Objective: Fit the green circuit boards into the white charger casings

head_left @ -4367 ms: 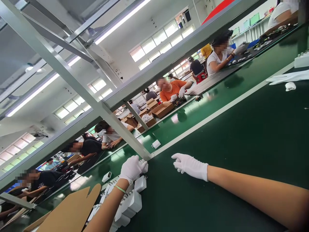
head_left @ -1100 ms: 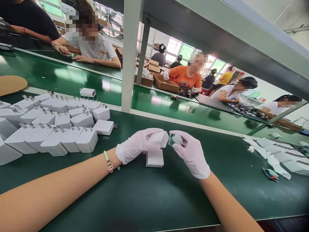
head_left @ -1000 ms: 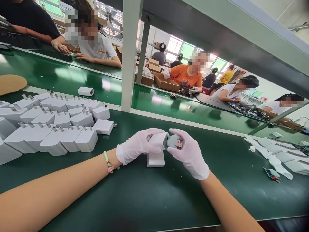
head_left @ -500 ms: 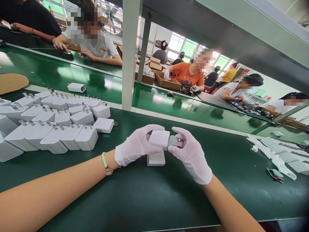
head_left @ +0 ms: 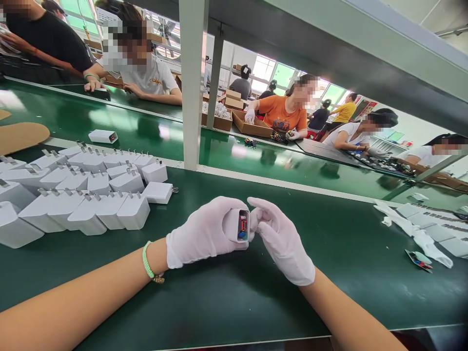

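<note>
We're on a factory assembly floor, with long green tabletops [head_left: 256, 312], seated workers [head_left: 280, 114] in rows and cardboard boxes [head_left: 248, 124].

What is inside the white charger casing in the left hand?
Red and blue parts show at the open end of the white casing in the left hand. The casing's walls hide everything deeper inside.

White charger casing [head_left: 231, 225], open end, parts [head_left: 242, 226] inside

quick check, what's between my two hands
A white charger case, its open end showing red and blue parts, sits between the left hand and right hand, in the head view.
</note>
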Demonstrator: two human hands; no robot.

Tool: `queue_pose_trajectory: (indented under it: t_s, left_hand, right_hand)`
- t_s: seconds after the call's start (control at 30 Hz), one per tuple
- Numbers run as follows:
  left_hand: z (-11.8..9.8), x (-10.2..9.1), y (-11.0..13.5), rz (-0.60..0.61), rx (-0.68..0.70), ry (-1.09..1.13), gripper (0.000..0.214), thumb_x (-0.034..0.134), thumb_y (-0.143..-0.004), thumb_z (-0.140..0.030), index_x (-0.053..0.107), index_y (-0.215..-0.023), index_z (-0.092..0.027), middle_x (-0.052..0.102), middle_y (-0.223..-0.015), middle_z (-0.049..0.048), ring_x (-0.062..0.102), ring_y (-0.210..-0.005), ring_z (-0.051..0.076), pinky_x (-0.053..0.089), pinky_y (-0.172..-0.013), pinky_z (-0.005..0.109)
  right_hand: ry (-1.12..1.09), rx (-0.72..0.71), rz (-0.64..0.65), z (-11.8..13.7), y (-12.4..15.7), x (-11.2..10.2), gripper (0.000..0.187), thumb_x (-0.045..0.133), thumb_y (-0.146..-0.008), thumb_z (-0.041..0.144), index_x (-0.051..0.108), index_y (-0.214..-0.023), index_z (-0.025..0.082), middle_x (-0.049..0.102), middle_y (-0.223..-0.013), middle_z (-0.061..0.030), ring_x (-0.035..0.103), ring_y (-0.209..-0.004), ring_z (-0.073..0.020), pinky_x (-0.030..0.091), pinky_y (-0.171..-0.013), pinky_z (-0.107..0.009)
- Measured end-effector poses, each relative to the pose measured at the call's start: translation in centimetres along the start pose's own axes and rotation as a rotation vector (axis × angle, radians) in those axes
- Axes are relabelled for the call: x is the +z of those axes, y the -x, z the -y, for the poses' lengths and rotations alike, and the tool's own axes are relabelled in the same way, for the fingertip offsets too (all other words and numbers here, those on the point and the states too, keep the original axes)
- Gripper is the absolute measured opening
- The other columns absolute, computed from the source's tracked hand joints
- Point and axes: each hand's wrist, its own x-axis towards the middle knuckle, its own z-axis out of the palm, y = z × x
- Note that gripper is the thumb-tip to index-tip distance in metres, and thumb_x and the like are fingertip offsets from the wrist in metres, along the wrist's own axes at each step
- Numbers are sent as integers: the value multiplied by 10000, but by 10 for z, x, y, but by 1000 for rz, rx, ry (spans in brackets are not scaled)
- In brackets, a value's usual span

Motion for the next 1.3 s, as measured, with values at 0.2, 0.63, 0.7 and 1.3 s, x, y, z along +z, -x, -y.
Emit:
queue_pose_trajectory:
  t_s: [0.2,0.63,0.7,1.3]
  left_hand:
    - [1,1,4,-26,-21,62,404,720,-641,-359,596,-993,-204,667,-977,45,636,-801,189,521,-768,301]
    - [-8,3,-1,-81,278,-463,146,560,-765,-285,563,-647,-200,525,-562,-7,454,-535,136,325,-526,286]
    - [-9,3,-1,-58,315,-556,166,518,-788,-246,532,-630,-200,477,-524,-19,390,-493,128,249,-489,294]
    - [-11,-1,7,-158,140,-259,200,696,-680,-319,644,-835,-205,679,-838,36,633,-736,191,491,-668,285]
  right_hand:
    - [152,57,-3,8,-1,4,419,563,-795,290,525,-1206,222,542,-741,25,549,-675,-141,504,-675,-301]
    - [397,216,-248,23,3,16,89,564,-747,301,539,-693,235,575,-669,39,525,-612,-139,433,-599,-268]
    - [435,190,-239,24,3,16,106,567,-747,295,527,-675,228,559,-662,41,497,-603,-130,415,-584,-257]
    - [144,157,-199,24,0,4,241,499,-801,219,654,-984,237,570,-719,47,485,-497,-79,461,-545,-238]
